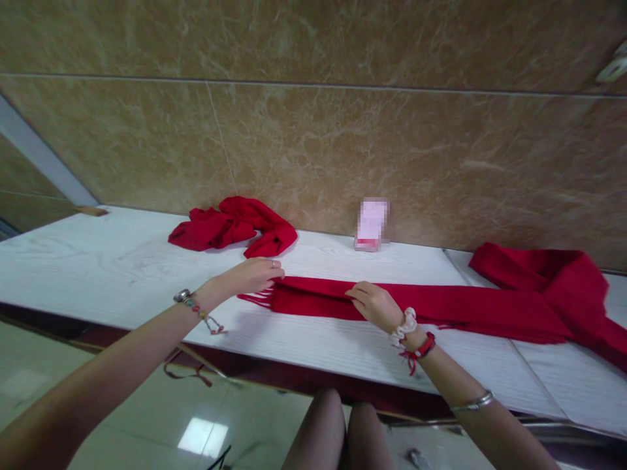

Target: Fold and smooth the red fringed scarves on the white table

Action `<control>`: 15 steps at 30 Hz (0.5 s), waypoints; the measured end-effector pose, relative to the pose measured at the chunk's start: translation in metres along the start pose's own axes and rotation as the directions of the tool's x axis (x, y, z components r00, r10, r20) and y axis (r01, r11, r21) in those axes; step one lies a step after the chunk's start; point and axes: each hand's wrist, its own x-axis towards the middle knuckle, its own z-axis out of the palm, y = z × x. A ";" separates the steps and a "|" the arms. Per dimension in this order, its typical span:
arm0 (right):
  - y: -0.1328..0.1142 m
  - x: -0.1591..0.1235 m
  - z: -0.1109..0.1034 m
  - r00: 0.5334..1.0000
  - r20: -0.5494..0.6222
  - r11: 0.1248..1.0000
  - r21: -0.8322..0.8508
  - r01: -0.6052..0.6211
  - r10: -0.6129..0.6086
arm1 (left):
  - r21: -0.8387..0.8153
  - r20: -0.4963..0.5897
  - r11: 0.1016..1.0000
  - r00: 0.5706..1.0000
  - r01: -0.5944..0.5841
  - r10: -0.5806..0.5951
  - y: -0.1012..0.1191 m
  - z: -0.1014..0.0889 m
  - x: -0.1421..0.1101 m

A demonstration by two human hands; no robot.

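Observation:
A long red scarf (460,310) lies stretched along the white table, folded lengthwise, with fringe at its left end. My left hand (255,274) pinches the scarf's far corner at that fringed end. Farther right, my right hand (376,303) is closed on the scarf's upper layer, lifting its edge a little so a fold opens between the two hands. The scarf's right part runs into a loose heap near the table's right end. Behind my left hand lies a crumpled red cloth (235,225), apart from the scarf.
A blurred pink and white object (372,224) stands against the brown tiled wall (313,143). The narrow white table (122,267) has its front edge close to my knees (321,427). A small brown piece (92,211) lies at the back left, and a strap (189,372) hangs below the edge.

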 end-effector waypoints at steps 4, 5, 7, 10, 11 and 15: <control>-0.003 -0.008 0.006 0.994 0.063 0.996 -0.002 0.093 -0.093 | -0.050 0.043 0.996 0.996 -0.074 0.076 0.012 0.016 -0.007; -0.002 -0.009 0.007 0.993 0.073 0.996 0.004 0.094 -0.094 | -0.056 0.054 0.995 0.995 -0.082 0.085 0.013 0.017 -0.007; 0.000 -0.010 0.007 0.996 0.047 0.996 0.041 0.079 -0.081 | -0.062 0.061 0.995 0.995 -0.076 0.080 0.014 0.013 -0.007; 0.006 -0.011 0.004 0.994 -0.100 0.986 0.153 0.061 -0.046 | -0.087 -0.009 0.996 1.000 -0.013 0.012 0.010 -0.007 -0.005; 0.007 -0.011 0.003 0.987 -0.153 0.980 0.188 0.070 -0.041 | -0.093 -0.028 0.996 1.000 0.002 -0.005 0.010 -0.013 -0.005; 0.009 -0.017 0.006 0.971 -0.185 0.960 0.208 0.188 -0.150 | -0.051 0.091 0.998 0.995 -0.043 0.047 0.020 -0.013 -0.009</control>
